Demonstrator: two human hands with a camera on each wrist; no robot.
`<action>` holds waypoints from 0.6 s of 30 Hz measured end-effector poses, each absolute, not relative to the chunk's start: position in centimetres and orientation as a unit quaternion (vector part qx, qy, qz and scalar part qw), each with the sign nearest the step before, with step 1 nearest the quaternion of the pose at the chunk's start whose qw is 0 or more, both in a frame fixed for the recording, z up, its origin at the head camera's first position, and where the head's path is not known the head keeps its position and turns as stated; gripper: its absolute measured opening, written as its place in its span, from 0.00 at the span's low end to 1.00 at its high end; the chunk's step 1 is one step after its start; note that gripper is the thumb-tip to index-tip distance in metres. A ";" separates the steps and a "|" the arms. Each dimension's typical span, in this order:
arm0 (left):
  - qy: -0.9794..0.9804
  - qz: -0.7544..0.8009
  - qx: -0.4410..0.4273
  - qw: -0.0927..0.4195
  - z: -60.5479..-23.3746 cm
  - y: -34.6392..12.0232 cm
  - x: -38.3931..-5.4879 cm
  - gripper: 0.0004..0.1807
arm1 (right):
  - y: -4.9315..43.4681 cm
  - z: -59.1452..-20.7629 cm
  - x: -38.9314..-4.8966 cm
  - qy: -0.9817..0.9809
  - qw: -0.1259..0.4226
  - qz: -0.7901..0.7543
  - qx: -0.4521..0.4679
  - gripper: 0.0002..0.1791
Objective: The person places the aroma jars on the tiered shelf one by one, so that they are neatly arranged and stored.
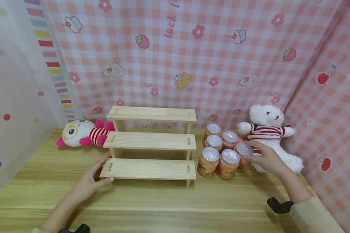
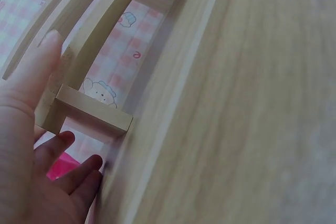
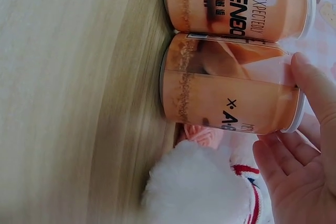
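Observation:
In the head view, a three-tier wooden display shelf (image 1: 151, 169) stands on the table. My left hand (image 1: 88, 183) grips the left end of its lowest board, thumb at the front and fingers at the side and behind. The left wrist view shows the thumb (image 2: 39, 72) along the board, with fingertips near the leg. To the shelf's right stand several orange-labelled cans (image 1: 209, 166) with silver lids, packed together. My right hand (image 1: 265, 157) holds the rightmost can (image 1: 241, 164) near its lid. In the right wrist view, that can (image 3: 226, 85) stands upright, touching another can (image 3: 236, 3).
A white teddy bear (image 1: 269, 142) in a striped top sits just right of the cans. Left of the shelf lies a pink-and-white plush toy (image 1: 80, 134). Pink checked cloth (image 1: 169, 58) hangs behind; wood-grained tabletop (image 1: 151, 207) extends in front.

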State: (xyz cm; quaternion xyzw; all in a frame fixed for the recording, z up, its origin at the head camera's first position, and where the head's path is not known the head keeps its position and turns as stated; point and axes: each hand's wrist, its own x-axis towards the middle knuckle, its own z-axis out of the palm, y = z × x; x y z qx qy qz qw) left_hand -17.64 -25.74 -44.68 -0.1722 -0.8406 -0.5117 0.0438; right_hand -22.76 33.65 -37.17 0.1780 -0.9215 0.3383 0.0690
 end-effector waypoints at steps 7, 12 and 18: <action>-0.855 -0.492 -0.154 0.048 -44.8 -25.8 -17.8 0.42 | 33.6 -37.5 -22.9 -0.915 0.088 0.348 0.186 0.29; -0.850 -0.502 -0.152 0.042 -44.7 -25.7 -17.7 0.42 | 33.7 -37.6 -22.8 -0.912 0.097 0.353 0.186 0.29; -0.846 -0.509 -0.152 0.041 -44.6 -25.6 -17.6 0.42 | 33.8 -36.9 -22.5 -0.905 0.121 0.359 0.193 0.28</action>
